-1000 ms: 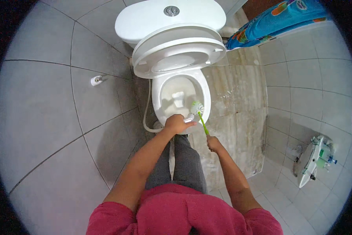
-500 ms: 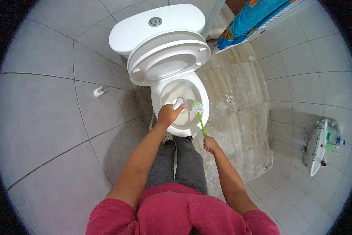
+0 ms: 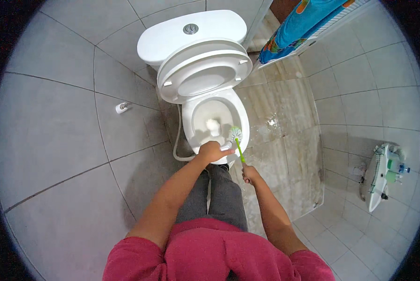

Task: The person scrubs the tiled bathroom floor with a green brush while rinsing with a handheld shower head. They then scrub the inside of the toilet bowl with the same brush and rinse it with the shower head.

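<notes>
Over the near rim of the white toilet bowl [image 3: 187, 117], my left hand [image 3: 211, 152] is closed around a hand-held bidet sprayer [image 3: 226, 145]. Fingers hide most of the sprayer; only a pale part shows by the thumb. A white hose [image 3: 176, 149] curves from beside the bowl toward that hand. My right hand [image 3: 250, 174] grips the handle of a toilet brush [image 3: 240, 149], green with a white and green bristle head. Its bristles are at the right inner side of the bowl. Water lies at the bottom of the bowl.
The toilet lid and seat [image 3: 205, 75] are raised against the cistern [image 3: 191, 42]. A white holder [image 3: 122, 108] is fixed to the left tiled wall. To the right are wet floor tiles [image 3: 284, 112], a washbasin [image 3: 378, 178] with bottles, and a blue patterned cloth [image 3: 289, 30] hanging.
My left hand has drawn back with the sprayer from above the bowl to its near rim, baring the bottom. The right hand and brush have shifted only slightly.
</notes>
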The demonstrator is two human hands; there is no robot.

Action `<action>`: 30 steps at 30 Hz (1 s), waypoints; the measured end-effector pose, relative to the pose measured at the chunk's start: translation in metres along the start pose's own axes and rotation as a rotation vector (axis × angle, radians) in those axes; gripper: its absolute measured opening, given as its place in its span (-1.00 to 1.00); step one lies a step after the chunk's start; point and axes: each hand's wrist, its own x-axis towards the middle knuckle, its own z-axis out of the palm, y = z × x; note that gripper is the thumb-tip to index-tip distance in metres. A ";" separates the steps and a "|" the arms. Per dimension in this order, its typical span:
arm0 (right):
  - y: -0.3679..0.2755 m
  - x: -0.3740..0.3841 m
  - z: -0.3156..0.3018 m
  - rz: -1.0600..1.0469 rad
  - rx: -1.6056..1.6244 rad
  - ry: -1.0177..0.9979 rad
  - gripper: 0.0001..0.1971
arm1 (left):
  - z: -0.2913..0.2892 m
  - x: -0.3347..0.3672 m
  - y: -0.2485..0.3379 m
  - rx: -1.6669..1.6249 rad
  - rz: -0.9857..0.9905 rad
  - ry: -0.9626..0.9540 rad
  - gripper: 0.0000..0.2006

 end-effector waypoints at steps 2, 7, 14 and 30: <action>0.001 -0.002 -0.001 -0.006 0.007 -0.010 -0.57 | 0.007 -0.003 -0.002 0.049 -0.011 -0.026 -0.22; 0.003 -0.005 -0.002 0.001 0.047 -0.049 -0.59 | 0.016 -0.012 -0.025 0.073 0.007 -0.065 -0.22; 0.005 0.008 -0.002 -0.002 0.015 -0.006 -0.58 | 0.026 -0.032 -0.031 0.118 0.049 -0.133 -0.19; -0.002 0.015 -0.003 0.008 0.002 0.011 -0.57 | -0.039 -0.005 -0.070 0.065 -0.292 0.165 -0.17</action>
